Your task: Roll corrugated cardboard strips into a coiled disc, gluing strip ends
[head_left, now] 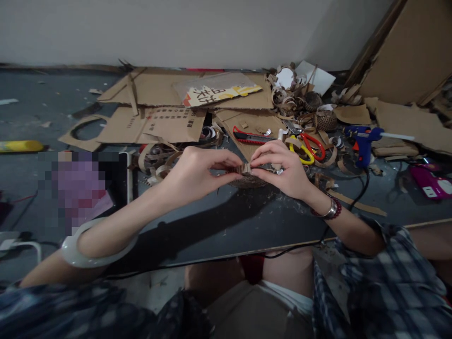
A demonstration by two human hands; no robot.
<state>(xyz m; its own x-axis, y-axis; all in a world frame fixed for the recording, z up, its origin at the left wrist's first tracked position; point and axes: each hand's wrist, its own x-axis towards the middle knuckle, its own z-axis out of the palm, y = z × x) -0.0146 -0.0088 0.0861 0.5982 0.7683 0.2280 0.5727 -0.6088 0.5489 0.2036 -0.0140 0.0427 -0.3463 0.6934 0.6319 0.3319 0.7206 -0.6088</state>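
Observation:
Between both hands, above the dark tabletop, is a small strip of corrugated cardboard [243, 168] with its ridges showing. My left hand [199, 170] pinches the strip's left part between thumb and fingers. From the other side, my right hand [278, 165] grips its right end with the fingertips. Just under the strip sits a round brown piece [249, 181], largely hidden by the hands. Behind my right hand lie scissors [312, 147] with red and yellow handles and a red-and-black utility knife [252, 136].
A blue glue gun [365, 141] with a white stick lies at right, its cord running to the table edge. Beyond it is a magenta power socket [432, 181]. Flat cardboard sheets [155, 125] and curled scraps [289, 101] cover the back. A yellow tube [21, 146] lies far left.

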